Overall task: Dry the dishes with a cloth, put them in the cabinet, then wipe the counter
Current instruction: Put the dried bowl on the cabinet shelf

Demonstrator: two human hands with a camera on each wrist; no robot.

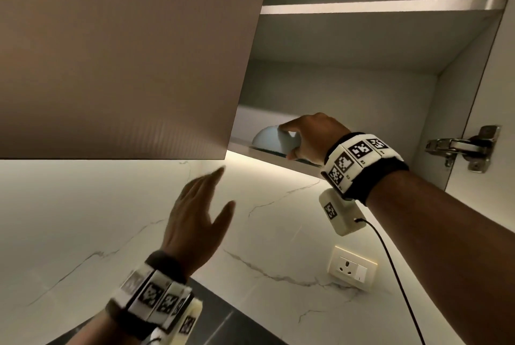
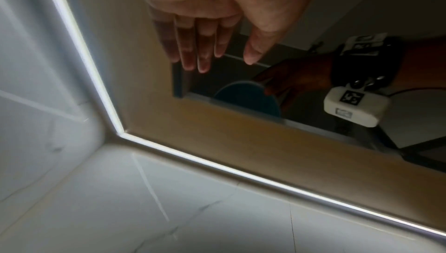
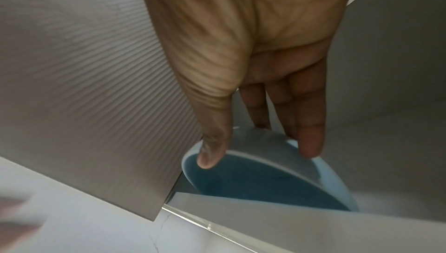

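Observation:
A light-blue bowl point(image 1: 266, 138) with a dark blue inside point(image 3: 253, 180) sits tilted at the front of the open cabinet's lower shelf point(image 1: 262, 153). My right hand point(image 1: 287, 141) grips it, thumb point(image 3: 210, 157) on the rim and fingers point(image 3: 310, 142) along the outer wall. The shelf's front edge hides the bowl's lower part. A thin dark rim shows under the bowl; I cannot tell what it is. My left hand point(image 1: 220, 188) hangs open below the cabinet door point(image 1: 125, 52), fingers point(image 2: 200, 51) straight and holding nothing. No cloth is in view.
The ribbed brown door stands beside the bowl on the left. A metal hinge point(image 1: 459, 146) sits on the cabinet's right wall. On the marble backsplash below is a wall socket point(image 1: 352, 266). A strip of dark counter point(image 1: 217, 322) shows at the bottom.

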